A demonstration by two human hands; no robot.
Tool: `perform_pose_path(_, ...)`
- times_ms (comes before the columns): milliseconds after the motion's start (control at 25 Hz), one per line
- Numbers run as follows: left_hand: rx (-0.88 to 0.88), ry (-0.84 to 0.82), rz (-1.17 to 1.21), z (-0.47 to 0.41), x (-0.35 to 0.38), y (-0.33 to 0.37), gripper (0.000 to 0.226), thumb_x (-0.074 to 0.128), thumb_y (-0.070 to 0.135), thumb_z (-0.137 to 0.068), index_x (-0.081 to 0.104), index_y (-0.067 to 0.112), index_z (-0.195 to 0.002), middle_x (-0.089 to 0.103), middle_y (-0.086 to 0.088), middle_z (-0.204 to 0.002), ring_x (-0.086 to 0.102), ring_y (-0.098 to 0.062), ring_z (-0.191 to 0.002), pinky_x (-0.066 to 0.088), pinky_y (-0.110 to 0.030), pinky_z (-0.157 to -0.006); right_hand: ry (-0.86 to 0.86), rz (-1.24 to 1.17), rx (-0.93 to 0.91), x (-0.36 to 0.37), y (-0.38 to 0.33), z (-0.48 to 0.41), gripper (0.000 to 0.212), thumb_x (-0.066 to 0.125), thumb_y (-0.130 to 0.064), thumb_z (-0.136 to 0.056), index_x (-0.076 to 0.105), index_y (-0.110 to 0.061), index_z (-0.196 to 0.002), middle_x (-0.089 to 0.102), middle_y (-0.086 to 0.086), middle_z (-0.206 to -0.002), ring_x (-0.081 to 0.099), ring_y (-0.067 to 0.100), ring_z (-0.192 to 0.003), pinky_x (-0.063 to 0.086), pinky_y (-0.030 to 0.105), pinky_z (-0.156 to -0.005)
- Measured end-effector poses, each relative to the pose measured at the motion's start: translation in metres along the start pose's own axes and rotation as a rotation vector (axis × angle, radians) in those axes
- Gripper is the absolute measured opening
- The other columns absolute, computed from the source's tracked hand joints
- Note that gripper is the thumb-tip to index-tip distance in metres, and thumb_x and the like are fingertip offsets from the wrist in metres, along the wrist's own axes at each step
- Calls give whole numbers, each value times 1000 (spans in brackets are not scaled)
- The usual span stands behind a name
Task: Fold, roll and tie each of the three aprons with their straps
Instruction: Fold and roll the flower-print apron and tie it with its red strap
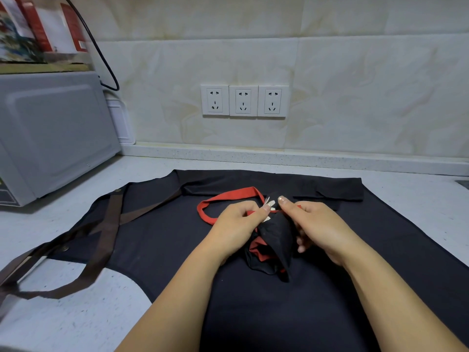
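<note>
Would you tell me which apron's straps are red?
The rolled black apron gripped by left hand and right hand; the flat black apron beneath has brown straps.

Matt black cloth apron [253,313] on smooth speckled stone counter [76,313]

Hidden: flanks of the rolled black-and-red cloth apron [275,240], under left hand [236,224] and right hand [321,224]; right fingers [302,243] mostly behind it. Cut off: flat black cloth apron [157,240] at bottom and right edges; brown cloth straps [106,232] and grey metal microwave [50,128] at left. Blurred: red-and-white boxes [38,26], print unreadable.
</note>
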State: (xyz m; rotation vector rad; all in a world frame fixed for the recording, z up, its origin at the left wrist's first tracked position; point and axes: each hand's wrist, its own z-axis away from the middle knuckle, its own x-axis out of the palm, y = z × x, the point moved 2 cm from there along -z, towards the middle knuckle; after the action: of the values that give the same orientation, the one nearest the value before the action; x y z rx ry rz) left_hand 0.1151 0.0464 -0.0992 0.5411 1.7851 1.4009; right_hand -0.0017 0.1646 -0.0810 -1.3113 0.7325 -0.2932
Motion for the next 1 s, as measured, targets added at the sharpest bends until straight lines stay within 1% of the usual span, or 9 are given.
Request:
perform_pose_path(120,3,-7,112,-1,1,2,44,62,36,-93,44,21,-55,44,7,-56,39,-12,-56,32,-28,-58,12,62,-18,2,-4,3,49,63,-50,-86,46,-18,-53,38,-7,-43,36,11,-39,35,24,-39)
perform_pose_path(280,-8,40,488,-3,3,7,44,65,22,-90,42,20,-52,44,-1,-55,39,-13,-50,33,-25,-50,45,-270,-61,12,-8,4,48,62,-30,-91,42,-15,-49,36,0,-43,32,13,-37,27,23,-38)
perform_pose_path(360,-69,54,705,-5,7,3,41,72,21,-81,41,17,-53,49,-10,-62,47,-24,-60,43,-31,-61,93,-494,-53,19,-7,2,48,61,-20,-90,39,-14,-48,32,1,-40,26,13,-34,21,20,-36)
perform_pose_path(440,-163,60,879,-6,14,-1,39,74,19,-74,41,15,-53,49,-15,-70,50,-33,-70,46,-44,-74,152,-612,-10,26,-4,-1,49,60,-15,-88,35,-15,-46,28,0,-37,23,12,-31,17,16,-34)
perform_pose_path(560,-252,131,968,-10,21,-8,38,69,12,-76,40,16,-52,45,-11,-65,49,-27,-64,45,-44,-77,203,-745,51,31,0,-3,49,61,-12,-86,31,-16,-47,25,-2,-37,19,10,-29,14,14,-34)
perform_pose_path(720,-270,111,1010,-13,22,-12,31,72,14,-68,42,14,-58,46,-14,-76,47,-34,-80,48,-52,-83,190,-846,110,33,5,-5,51,60,-11,-85,30,-18,-44,24,-2,-36,18,9,-29,14,13,-33)
perform_pose_path(800,-251,110,934,-14,19,-12,30,70,15,-75,44,11,-60,47,-13,-71,49,-30,-72,49,-42,-75,181,-797,95,33,6,-6,49,59,-11,-85,31,-17,-45,25,-1,-38,20,10,-30,14,14,-34)
perform_pose_path(920,-81,137,483,-6,11,-3,35,64,20,-88,46,16,-58,48,-1,-60,45,-16,-58,39,-22,-55,199,-499,50,26,6,-2,40,57,-14,-86,35,-15,-52,32,2,-47,27,14,-37,21,20,-38)
perform_pose_path(1000,-27,132,286,-1,7,-1,41,60,32,-93,44,16,-60,44,0,-58,40,-13,-56,34,-22,-52,185,-246,62,21,-1,3,31,57,-26,-88,45,-13,-63,47,3,-59,41,14,-46,31,23,-42)
